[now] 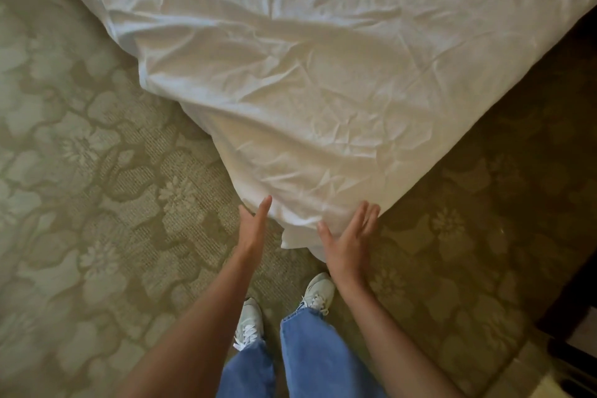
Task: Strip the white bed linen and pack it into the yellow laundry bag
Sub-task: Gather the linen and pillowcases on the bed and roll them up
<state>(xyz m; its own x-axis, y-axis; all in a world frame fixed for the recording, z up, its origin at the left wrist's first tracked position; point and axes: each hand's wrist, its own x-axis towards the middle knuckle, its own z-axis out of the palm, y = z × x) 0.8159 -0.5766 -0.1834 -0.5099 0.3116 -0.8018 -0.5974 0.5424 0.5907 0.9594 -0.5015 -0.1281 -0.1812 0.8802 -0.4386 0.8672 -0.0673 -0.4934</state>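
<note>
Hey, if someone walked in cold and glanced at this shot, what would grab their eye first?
The crumpled white bed linen would: it fills the upper frame and narrows to a corner hanging toward the person. Next, the two bare hands reaching for that corner, the left hand open at its left edge and the right hand open with fingers spread at its right edge. Around them lies the green floral carpet, with white sneakers and blue jeans at the bottom.

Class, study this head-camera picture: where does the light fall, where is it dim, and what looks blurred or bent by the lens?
Head view: the white bed linen is brightest at upper left, cooler there and warmer near its corner; the patterned carpet is lit on the left, shadowed on the right; the right hand shows slight finger blur, the left hand looks sharper; the wide lens stretches the forearms at the frame's bottom.
</note>
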